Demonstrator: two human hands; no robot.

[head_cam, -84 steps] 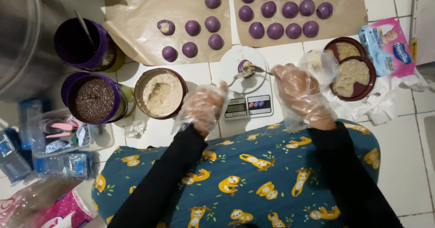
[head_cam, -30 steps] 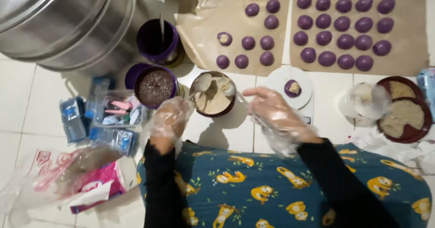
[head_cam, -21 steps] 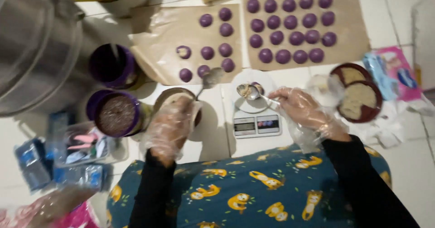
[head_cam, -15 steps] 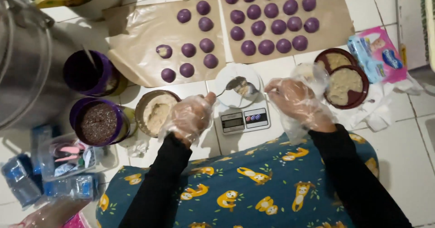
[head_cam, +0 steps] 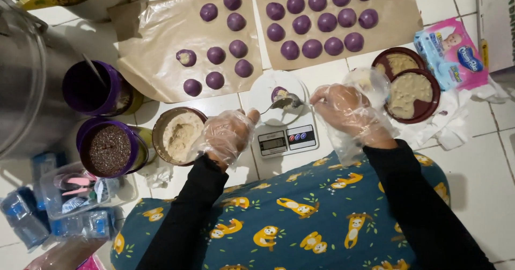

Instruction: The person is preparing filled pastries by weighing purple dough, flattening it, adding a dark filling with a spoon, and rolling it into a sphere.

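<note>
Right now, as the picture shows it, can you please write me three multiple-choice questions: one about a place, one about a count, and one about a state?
1. Where is the bowl of the spoon?
A. Inside the purple cup
B. Over the white plate on the scale
C. On the floor tiles

2. How many purple balls lie on the left brown paper?
A. Five
B. Nine
C. Fourteen

3. In what state is the leftmost ball on that paper?
A. Open, with pale filling showing
B. Closed and smooth
C. Pressed flat

Answers:
1. B: the left hand holds the spoon, with its bowl over the plate beside a purple piece.
2. B: nine balls can be counted on that sheet.
3. A: its middle is pale, while the others are fully purple.
</note>
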